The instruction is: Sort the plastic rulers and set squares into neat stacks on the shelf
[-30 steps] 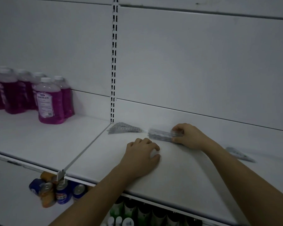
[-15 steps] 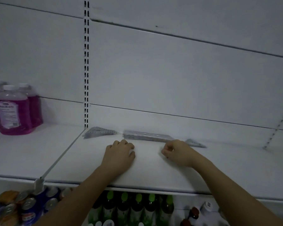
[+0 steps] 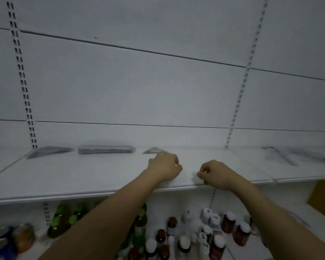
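Two bare forearms reach up and forward from the lower edge of the view, converging toward the middle. The left hand lies farther forward, back of the hand upward, its fingers curled under so the knuckles form the leading edge and the thumb tucks in along the right side. The right hand sits just beside it, apart by a narrow gap, wrist bent slightly down. Its fingers are curled inward too, thumb and forefinger tips drawn close together (whether they pinch anything is too small and blurred to tell). The right forearm runs diagonally from the lower right corner, the left from bottom centre-left.
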Demonstrator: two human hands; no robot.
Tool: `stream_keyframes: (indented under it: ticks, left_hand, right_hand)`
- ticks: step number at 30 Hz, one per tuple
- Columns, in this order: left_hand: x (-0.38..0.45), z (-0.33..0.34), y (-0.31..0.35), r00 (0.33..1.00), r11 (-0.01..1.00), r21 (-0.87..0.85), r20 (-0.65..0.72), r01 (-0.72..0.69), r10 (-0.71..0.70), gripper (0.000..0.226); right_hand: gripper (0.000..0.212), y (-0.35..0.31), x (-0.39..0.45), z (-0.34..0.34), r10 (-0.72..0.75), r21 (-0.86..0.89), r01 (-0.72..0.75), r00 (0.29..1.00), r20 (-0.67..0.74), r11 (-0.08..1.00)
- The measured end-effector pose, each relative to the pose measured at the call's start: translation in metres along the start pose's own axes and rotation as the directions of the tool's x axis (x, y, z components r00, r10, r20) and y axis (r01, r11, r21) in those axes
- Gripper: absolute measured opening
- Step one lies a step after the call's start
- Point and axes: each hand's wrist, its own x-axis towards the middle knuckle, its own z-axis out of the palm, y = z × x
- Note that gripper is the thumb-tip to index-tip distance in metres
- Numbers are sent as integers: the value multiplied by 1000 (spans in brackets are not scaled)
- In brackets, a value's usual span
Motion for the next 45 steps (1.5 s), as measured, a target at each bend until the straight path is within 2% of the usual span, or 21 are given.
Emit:
stream_keyframes:
  ticks: [4, 7, 17, 29, 35, 41, 45]
  left_hand:
    - [-4, 46, 105, 995, 997, 22, 70, -77, 75, 35]
    - [-2, 75, 178, 986, 990, 27, 96, -138, 135, 36]
    - [26, 134, 334, 963, 969, -10, 109, -246, 246, 33]
    - [160, 208, 416, 952, 937, -186, 30, -295, 305, 32]
    - [237, 240, 444, 970, 950, -203, 11, -237, 244, 34]
    - [294, 263, 452, 994, 984, -138, -8, -110, 110, 38]
    - [317, 276, 460, 999, 993, -112, -31, -19, 15, 41]
  right_hand:
    - [25, 95, -56, -29, 98, 7, -97, 994, -47, 995]
    - [35, 170, -88, -55, 182, 20, -181, 979, -86, 983]
    - [36, 315, -131, -119, 294, 62, -287, 939, -177, 956]
    - [28, 437, -36, -138, 290, 41, -287, 952, -97, 957]
    - [23, 490, 31, -174, 225, 71, -217, 965, -136, 974]
    - [18, 539, 86, -189, 165, 136, -142, 969, -183, 981]
    - [14, 582, 124, -197, 86, 114, -65, 977, -194, 991]
